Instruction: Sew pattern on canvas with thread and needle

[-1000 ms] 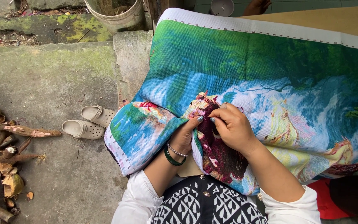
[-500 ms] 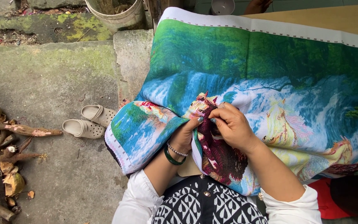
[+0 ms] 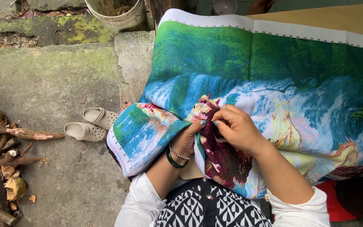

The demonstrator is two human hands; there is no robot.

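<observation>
1. The big printed embroidery cloth [image 3: 274, 84], a green and blue waterfall scene, lies draped over the person's lap and runs off toward 2 o'clock; the stitched dark red patch [image 3: 225, 157] sits at the centre, just below the fingers.
2. The left hand [image 3: 186, 141] is closed on a fold of the cloth from beneath, at 9 o'clock of the stitching spot. Keeping that fold taut looks wise, so the weave stays open.
3. The right hand [image 3: 238, 128] is pinched narrow, fingertips meeting the left thumb; a needle is too small to make out.
4. I would pull each stitch gently and evenly, to avoid puckering.
5. A pair of pale sandals [image 3: 91, 125] rests on the concrete floor [image 3: 43, 80] at 9 o'clock, well apart.
</observation>
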